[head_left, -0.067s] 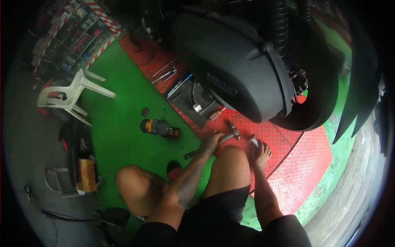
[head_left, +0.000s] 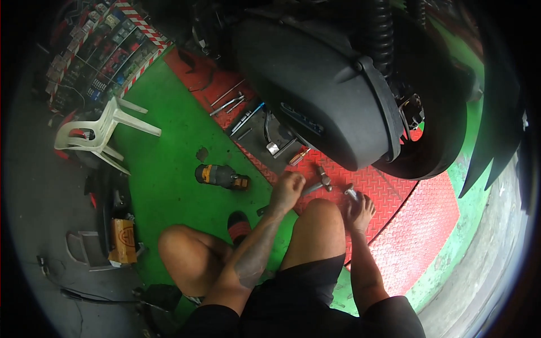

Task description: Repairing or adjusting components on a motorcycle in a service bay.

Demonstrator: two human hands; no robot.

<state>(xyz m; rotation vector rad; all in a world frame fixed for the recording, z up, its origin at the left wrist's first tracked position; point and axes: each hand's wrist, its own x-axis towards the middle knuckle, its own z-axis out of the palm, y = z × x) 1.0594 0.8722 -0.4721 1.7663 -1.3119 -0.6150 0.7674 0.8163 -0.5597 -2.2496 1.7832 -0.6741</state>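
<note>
My left hand (head_left: 288, 190) hangs over the edge of the red tread plate with its fingers curled in; whatever is in them, if anything, is hidden. Just right of it lies a hammer (head_left: 325, 179), its handle running toward that hand; whether they touch cannot be told. Farther right, my right hand (head_left: 360, 214) grips a short silver metal part (head_left: 351, 193) between thumb and fingers, low over the red plate (head_left: 383, 197). A screwdriver (head_left: 298, 156) with an orange handle lies beyond the hammer.
A scooter's black engine cover (head_left: 315, 90) and rear wheel (head_left: 434, 152) stand close ahead. Wrenches and bars (head_left: 245, 119) lie left of it. On the green floor are a black-and-yellow power tool (head_left: 222, 176) and a white plastic chair (head_left: 104, 127); a cardboard box (head_left: 123, 242) stands farther left.
My left hand has lifted slightly away from the hammer's handle, its fingers more curled. My right hand keeps hold of the silver part. The whole view has shifted a little.
</note>
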